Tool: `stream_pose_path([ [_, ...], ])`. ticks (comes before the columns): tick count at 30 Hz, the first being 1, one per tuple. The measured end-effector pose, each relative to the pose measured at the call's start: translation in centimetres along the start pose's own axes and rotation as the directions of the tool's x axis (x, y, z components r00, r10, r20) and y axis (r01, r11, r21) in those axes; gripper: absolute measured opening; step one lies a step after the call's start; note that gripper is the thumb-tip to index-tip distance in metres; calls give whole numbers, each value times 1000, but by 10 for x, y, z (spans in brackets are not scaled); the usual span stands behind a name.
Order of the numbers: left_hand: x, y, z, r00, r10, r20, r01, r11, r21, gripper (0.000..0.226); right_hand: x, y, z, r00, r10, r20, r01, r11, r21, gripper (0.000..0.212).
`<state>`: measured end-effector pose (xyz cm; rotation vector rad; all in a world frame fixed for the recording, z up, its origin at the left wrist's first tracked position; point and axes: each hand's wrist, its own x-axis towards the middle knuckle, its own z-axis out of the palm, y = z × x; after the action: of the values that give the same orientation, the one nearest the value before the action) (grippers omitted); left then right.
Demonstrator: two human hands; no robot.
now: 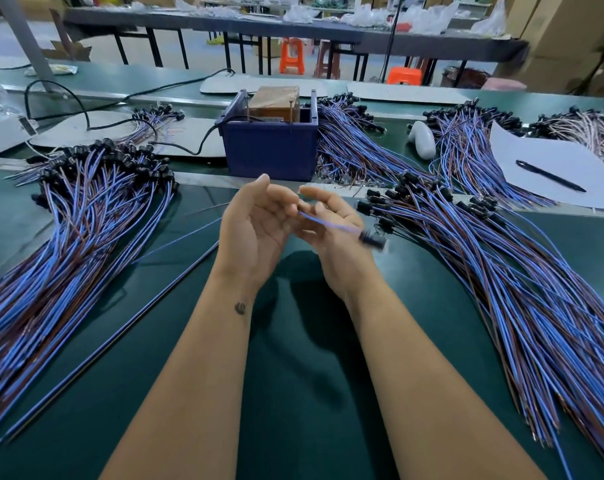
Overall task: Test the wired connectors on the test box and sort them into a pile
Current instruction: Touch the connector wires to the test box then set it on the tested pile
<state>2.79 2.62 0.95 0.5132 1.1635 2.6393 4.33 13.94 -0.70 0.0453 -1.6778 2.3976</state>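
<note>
Head view, hands: both are raised side by side over the green table (293,341), just short of the blue test box (271,147), which sits at twelve o'clock from them.
Left hand (255,230): palm turned up, fingers loosely bent toward the right hand; whether its fingertips touch the wire is lost in blur.
Right hand (331,230): fingers curled, pinching a blue wired connector (342,228).
Connector relative to grip: the wire runs from the fingertips between the two hands out toward four o'clock, and its black plug end hangs just past the heel of the right hand, smeared by motion.
Left pile (75,216): a thick fan of blue and brown wires with black plugs at nine o'clock from the hands, well apart.
Right pile (501,271): a like fan at three o'clock, its nearest plugs just beside the held plug.
Far side: more bundles behind the box; a pen (550,176) on white paper (553,161) at two o'clock.
</note>
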Motion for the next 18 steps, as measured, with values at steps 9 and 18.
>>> stream_pose_path([
  [9, -3, -4, 3, 909, -379, 175, 307, 891, 334, 44, -2, -7, -1, 991, 131, 37, -135, 985, 108, 21],
  [18, 9, -8, -8, 892, -116, -436, 277, 903, 328, 24, 0, -3, -4, 993, -18, -119, -8, 977, -213, 21],
])
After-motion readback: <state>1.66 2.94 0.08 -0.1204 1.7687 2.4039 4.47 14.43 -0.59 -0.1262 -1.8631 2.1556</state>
